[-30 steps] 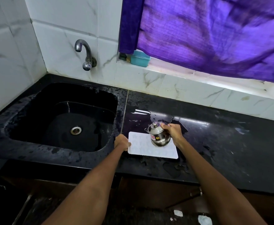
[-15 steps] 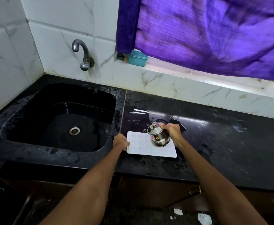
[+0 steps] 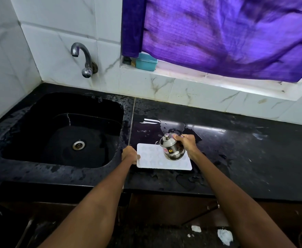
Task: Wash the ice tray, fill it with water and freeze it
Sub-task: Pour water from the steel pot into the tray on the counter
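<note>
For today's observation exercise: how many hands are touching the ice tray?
1. The left hand grips the left edge of the ice tray; the right hand holds the steel kettle tilted above it, not touching the tray.

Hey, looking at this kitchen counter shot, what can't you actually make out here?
All in the head view:
- Water stream: too fine to see at the small steel kettle tilted by the right hand.
- Fill level: the flat white ice tray, its edge gripped by the left hand, is washed out by glare.
- Teal plastic box: partly hidden by the purple curtain.
</note>
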